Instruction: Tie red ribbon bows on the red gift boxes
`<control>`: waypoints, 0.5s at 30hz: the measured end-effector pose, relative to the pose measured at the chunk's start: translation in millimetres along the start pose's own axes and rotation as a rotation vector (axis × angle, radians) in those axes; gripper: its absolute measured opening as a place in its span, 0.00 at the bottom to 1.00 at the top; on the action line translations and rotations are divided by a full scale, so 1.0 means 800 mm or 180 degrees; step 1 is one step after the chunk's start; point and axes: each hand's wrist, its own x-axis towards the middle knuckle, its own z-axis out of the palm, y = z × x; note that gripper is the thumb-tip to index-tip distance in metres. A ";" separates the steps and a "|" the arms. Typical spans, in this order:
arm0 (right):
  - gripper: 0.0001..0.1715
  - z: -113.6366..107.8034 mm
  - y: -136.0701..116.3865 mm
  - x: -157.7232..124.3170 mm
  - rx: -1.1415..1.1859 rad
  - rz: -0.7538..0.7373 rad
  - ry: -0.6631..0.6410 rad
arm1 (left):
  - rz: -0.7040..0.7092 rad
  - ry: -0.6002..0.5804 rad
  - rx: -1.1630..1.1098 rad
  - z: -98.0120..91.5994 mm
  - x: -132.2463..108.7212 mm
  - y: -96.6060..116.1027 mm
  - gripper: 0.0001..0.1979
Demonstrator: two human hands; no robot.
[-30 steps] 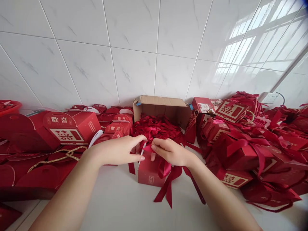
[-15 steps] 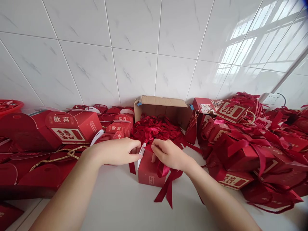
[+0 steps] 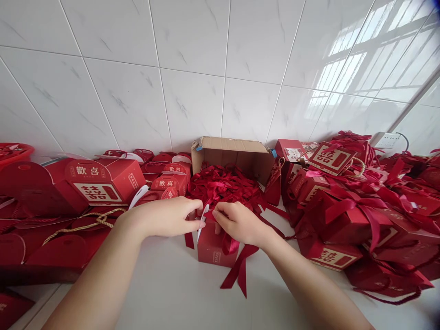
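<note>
In the middle, a small red box [image 3: 216,250] stands on the white table with its top flaps raised. Fingers of my left hand [image 3: 180,214] touch the white-edged flap on the box's left side, thumb in front and fingers behind. My right hand [image 3: 239,222] is closed over the top of the box, its thumb and forefinger pinching the red ribbon or flap edge; which one is too small to tell. A dark red ribbon [image 3: 240,270] hangs from the box's right side, its tails lying on the table.
An open cardboard carton [image 3: 233,145] full of red ribbons [image 3: 225,183] lies behind the box. Red boxes [image 3: 108,181] are stacked on the left. Ribboned boxes [image 3: 343,220] pile up on the right. The tiled wall [image 3: 192,101] rises behind.
My right hand has shifted slightly left, toward the white-edged flap. My left hand has moved very little, and the flap stands slightly more to the right.
</note>
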 end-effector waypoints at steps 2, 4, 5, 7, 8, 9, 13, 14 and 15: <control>0.16 0.002 0.000 0.000 -0.0045 0.0013 0.0024 | 0.0050 -0.0048 -0.0030 -0.001 0.000 0.000 0.15; 0.16 0.004 0.000 0.001 -0.0089 0.0015 0.0029 | 0.0170 -0.0013 -0.0059 -0.001 0.002 0.000 0.14; 0.16 0.005 0.000 0.001 -0.0102 0.0014 0.0026 | 0.0229 0.0035 -0.0070 0.000 0.003 0.000 0.14; 0.15 0.006 0.000 0.001 -0.0100 0.0009 0.0020 | 0.0286 0.0133 -0.0102 0.003 0.005 0.000 0.14; 0.15 0.007 0.000 0.002 -0.0100 0.0007 0.0020 | 0.0285 0.0165 -0.0126 0.004 0.007 0.001 0.13; 0.15 0.007 -0.001 0.002 -0.0108 0.0002 0.0033 | 0.0267 0.0180 -0.0143 0.006 0.008 0.001 0.13; 0.14 0.005 -0.001 0.001 -0.0163 -0.0031 0.0137 | 0.0203 0.0300 -0.0047 0.007 0.009 0.000 0.10; 0.14 0.003 -0.001 0.000 -0.0165 -0.0038 0.0161 | 0.0169 0.0405 -0.0004 0.005 0.008 -0.001 0.09; 0.15 0.001 -0.001 0.000 -0.0165 -0.0043 0.0184 | 0.0128 0.0556 0.0022 0.002 0.005 -0.003 0.09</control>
